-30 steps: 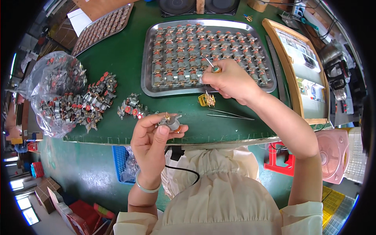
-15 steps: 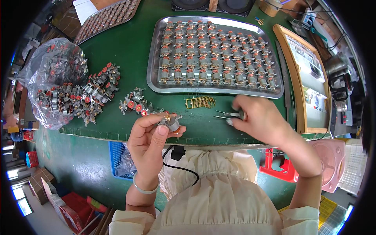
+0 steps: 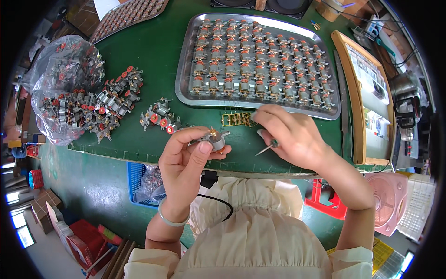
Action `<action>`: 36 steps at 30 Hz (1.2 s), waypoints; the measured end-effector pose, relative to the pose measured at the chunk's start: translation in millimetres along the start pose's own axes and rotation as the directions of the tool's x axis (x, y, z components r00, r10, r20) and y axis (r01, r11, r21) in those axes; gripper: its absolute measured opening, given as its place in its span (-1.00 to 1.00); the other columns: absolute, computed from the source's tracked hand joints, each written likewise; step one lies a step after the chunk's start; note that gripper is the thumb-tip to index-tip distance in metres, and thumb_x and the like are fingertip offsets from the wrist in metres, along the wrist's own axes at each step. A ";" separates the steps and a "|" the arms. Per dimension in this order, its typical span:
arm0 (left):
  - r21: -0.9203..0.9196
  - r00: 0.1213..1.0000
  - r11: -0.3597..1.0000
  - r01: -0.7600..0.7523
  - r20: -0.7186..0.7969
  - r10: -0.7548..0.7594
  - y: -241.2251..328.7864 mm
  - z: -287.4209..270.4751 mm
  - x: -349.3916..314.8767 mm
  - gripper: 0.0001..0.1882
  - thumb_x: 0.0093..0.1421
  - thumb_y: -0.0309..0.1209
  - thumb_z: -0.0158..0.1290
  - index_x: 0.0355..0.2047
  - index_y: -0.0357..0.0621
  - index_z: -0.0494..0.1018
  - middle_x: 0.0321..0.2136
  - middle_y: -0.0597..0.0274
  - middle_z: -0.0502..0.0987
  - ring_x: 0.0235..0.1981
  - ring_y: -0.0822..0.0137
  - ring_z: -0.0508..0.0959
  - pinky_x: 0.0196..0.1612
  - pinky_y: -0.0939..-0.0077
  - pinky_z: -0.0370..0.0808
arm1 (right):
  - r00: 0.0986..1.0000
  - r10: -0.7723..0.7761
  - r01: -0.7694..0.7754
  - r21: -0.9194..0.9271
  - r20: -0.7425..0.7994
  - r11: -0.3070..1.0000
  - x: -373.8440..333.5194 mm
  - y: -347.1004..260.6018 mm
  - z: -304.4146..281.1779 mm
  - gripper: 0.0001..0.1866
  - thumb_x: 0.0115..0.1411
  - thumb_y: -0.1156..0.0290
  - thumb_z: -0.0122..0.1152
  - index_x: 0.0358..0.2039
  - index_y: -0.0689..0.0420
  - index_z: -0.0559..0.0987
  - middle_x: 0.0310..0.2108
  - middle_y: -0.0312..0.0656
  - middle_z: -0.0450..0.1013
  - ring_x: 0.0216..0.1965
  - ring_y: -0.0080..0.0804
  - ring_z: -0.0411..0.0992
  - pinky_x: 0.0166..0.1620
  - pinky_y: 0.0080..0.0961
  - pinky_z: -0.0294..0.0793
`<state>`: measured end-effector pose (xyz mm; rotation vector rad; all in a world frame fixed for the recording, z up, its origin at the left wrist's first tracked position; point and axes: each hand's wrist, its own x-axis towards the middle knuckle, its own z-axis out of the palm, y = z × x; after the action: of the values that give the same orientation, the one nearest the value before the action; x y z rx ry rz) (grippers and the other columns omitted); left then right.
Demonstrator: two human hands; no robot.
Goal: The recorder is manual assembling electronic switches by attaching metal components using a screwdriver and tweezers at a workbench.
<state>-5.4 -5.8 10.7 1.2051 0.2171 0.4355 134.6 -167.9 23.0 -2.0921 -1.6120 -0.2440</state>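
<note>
Pinched between the thumb and fingers of my left hand point(image 3: 183, 162) is a small metal motor point(image 3: 217, 143), brass terminals on top and an orange-red disc underneath. My right hand point(image 3: 297, 139) holds pointed metal tweezers point(image 3: 265, 149) against its palm, the tips sticking out toward the left. Its fingertips are at the right end of a row of small brass frame-shaped parts point(image 3: 236, 119) with thin wires; whether they grip one cannot be made out. A few loose motors point(image 3: 162, 122) lie left of the brass parts.
Behind my hands stands a metal tray point(image 3: 183, 88) with rows of motors. A clear plastic bag point(image 3: 58, 83) spills more motors at the left. Another loaded tray point(image 3: 127, 19) lies at the far left; a wooden-framed panel point(image 3: 355, 104) stands at the right. Below are a blue basket point(image 3: 134, 183) and a red stool point(image 3: 327, 200).
My right hand has moved left to the brass parts, and the tweezers have turned downward in it. My left hand keeps the motor and appears slightly further right.
</note>
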 end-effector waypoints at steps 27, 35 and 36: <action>-0.033 0.998 0.998 0.045 0.041 -0.044 -8.0 2.8 3.3 -0.82 0.14 -0.55 -0.09 -0.25 -0.36 0.28 -0.35 0.10 0.44 -0.35 0.27 0.52 -0.30 0.53 0.52 | 0.994 -0.095 0.098 0.055 -0.057 0.994 0.6 8.1 3.9 -0.77 -0.31 0.58 0.18 -0.52 0.20 0.42 -0.51 -0.24 0.22 -0.62 -0.46 0.33 -0.63 -0.53 0.32; 0.012 0.986 0.998 0.056 0.154 -0.057 -9.3 19.4 7.2 -0.83 0.12 -0.61 -0.10 -0.25 -0.37 0.30 -0.33 0.11 0.43 -0.31 0.31 0.51 -0.28 0.55 0.52 | 0.772 0.523 -0.555 0.783 0.361 0.279 7.6 -17.0 -27.3 -0.88 -0.10 0.62 0.09 -0.52 0.22 0.36 -0.42 -0.26 0.39 -0.41 -0.62 0.32 -0.29 -0.67 0.30; 0.006 0.985 0.998 0.061 0.164 -0.061 -8.8 21.0 8.3 -0.83 0.12 -0.60 -0.09 -0.25 -0.36 0.30 -0.34 0.11 0.43 -0.32 0.32 0.52 -0.29 0.57 0.52 | 0.722 0.536 -0.590 0.793 0.436 0.149 7.6 -17.5 -27.3 -0.86 -0.09 0.60 0.09 -0.48 0.20 0.34 -0.42 -0.27 0.39 -0.46 -0.67 0.31 -0.39 -0.71 0.32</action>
<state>12.1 -22.6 10.3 1.2258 0.1119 0.2807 124.3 -171.1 54.5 -1.5489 -0.4987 0.8251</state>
